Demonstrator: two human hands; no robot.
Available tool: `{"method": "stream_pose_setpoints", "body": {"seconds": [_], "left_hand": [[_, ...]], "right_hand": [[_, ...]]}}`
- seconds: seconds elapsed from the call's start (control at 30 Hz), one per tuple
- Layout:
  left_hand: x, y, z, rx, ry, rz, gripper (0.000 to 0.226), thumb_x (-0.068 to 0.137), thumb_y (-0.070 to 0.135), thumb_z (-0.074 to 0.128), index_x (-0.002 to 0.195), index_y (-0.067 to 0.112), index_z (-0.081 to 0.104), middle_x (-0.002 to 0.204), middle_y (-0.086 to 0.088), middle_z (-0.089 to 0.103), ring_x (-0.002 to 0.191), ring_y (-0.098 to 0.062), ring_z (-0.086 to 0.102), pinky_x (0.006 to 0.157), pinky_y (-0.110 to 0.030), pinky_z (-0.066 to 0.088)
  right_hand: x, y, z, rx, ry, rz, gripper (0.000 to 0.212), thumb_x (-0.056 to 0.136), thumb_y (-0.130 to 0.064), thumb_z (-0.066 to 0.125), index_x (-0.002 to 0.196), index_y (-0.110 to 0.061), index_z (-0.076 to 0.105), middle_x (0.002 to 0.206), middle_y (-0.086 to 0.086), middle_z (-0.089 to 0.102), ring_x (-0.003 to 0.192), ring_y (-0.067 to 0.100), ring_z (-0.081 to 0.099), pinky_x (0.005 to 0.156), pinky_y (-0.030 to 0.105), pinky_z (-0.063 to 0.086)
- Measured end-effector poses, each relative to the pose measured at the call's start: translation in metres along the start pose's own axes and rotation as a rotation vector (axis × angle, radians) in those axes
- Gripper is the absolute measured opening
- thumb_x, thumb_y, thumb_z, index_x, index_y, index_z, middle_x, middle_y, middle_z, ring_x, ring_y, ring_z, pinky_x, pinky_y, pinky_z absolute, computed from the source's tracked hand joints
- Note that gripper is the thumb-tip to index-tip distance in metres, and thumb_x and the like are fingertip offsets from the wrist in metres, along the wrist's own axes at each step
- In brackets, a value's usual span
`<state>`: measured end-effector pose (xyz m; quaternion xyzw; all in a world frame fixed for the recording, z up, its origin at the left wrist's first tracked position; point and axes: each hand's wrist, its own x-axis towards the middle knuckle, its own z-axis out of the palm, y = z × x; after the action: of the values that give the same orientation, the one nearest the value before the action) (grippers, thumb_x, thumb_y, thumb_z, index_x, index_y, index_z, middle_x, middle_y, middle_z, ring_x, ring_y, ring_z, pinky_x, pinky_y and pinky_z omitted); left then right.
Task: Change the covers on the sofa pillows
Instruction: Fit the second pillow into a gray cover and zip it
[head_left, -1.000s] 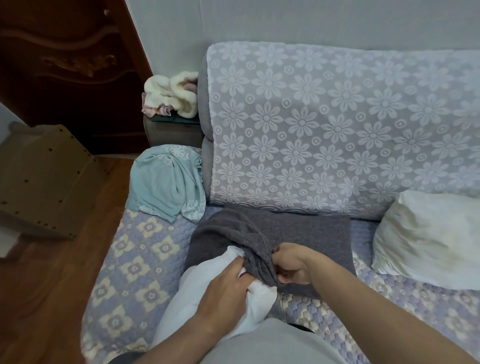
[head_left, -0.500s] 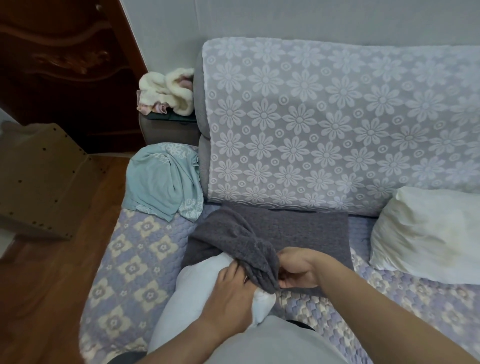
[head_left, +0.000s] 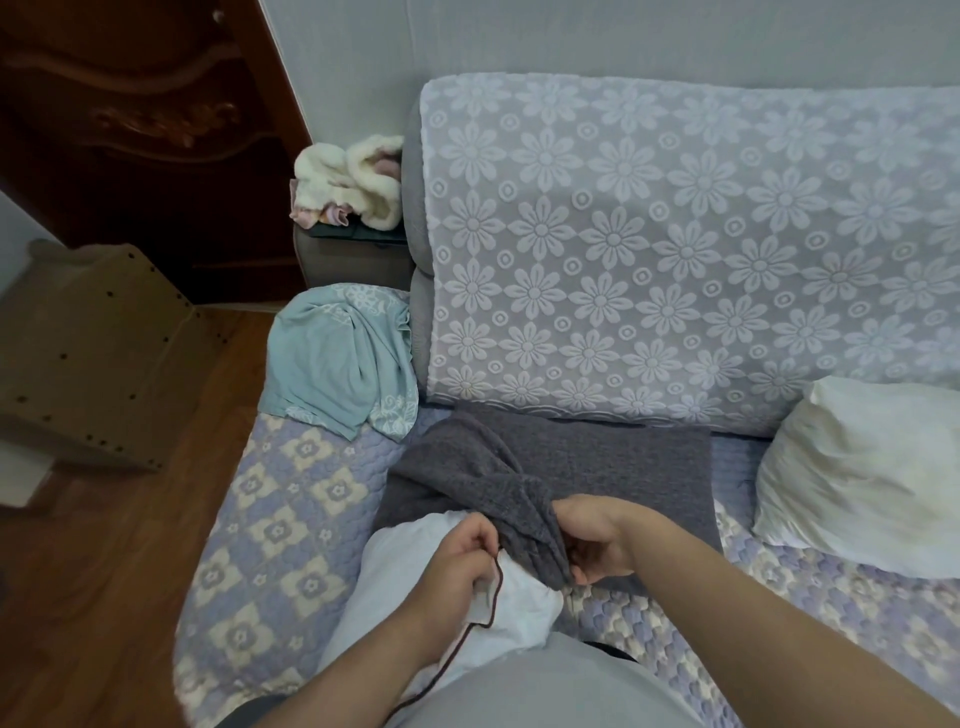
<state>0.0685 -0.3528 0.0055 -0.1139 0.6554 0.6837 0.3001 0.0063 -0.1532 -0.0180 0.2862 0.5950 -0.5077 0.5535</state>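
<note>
Now our right hand (head_left: 597, 540) grips the bunched grey knitted cover (head_left: 519, 493) at the sofa's (head_left: 291, 519) front edge, while our left hand (head_left: 457, 566) pinches the white pillow's (head_left: 524, 603) dark-piped edge, half sheathed.

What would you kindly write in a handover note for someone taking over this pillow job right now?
Left hand pinches the white pillow insert at its dark-piped edge. Right hand grips the bunched opening of the grey knitted cover.
Insert is partly inside the cover, on the quilted sofa seat.
A bare cream pillow lies at the right; a crumpled teal cover lies at the left.
Left: finish this one, then the cream pillow.
</note>
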Motion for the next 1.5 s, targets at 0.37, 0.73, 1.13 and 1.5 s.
{"method": "stream_pose_setpoints", "body": {"seconds": [0.37, 0.73, 1.13, 1.5], "left_hand": [[0.013, 0.002, 0.002, -0.563, 0.105, -0.205, 0.028, 0.093, -0.018, 0.043, 0.112, 0.0, 0.054, 0.093, -0.021, 0.072, 0.086, -0.03, 0.071, 0.08, -0.041, 0.057], [-0.001, 0.022, 0.013, -0.094, -0.018, -0.147, 0.019, 0.084, 0.015, 0.073, 0.096, 0.012, 0.059, 0.087, -0.007, 0.064, 0.084, -0.016, 0.063, 0.082, -0.03, 0.051], [-0.041, 0.063, 0.034, 0.285, 0.161, -0.046, 0.009, 0.088, 0.015, 0.063, 0.084, 0.02, 0.069, 0.073, 0.011, 0.066, 0.071, -0.006, 0.056, 0.072, -0.026, 0.043], [-0.052, 0.093, 0.025, 0.07, 0.12, -0.021, 0.014, 0.098, 0.001, 0.058, 0.105, 0.011, 0.063, 0.059, -0.004, 0.049, 0.045, -0.012, 0.041, 0.04, -0.022, 0.03]], "right_hand": [[-0.001, 0.007, 0.008, -0.278, 0.076, -0.064, 0.038, 0.088, -0.032, 0.057, 0.117, -0.01, 0.067, 0.102, 0.009, 0.07, 0.084, 0.023, 0.059, 0.067, 0.034, 0.047], [-0.017, -0.001, 0.01, -0.591, 0.227, -0.238, 0.036, 0.096, -0.042, 0.048, 0.104, -0.014, 0.068, 0.094, 0.006, 0.071, 0.078, 0.021, 0.063, 0.066, 0.027, 0.051], [-0.018, -0.031, -0.001, 0.232, 0.443, -0.398, 0.024, 0.088, -0.022, 0.061, 0.097, -0.002, 0.07, 0.094, 0.017, 0.074, 0.083, 0.031, 0.072, 0.063, 0.036, 0.058], [-0.092, -0.048, 0.004, -0.387, 0.341, -0.612, 0.025, 0.084, -0.016, 0.05, 0.089, -0.013, 0.074, 0.081, 0.004, 0.076, 0.071, 0.014, 0.066, 0.064, 0.029, 0.052]]}}
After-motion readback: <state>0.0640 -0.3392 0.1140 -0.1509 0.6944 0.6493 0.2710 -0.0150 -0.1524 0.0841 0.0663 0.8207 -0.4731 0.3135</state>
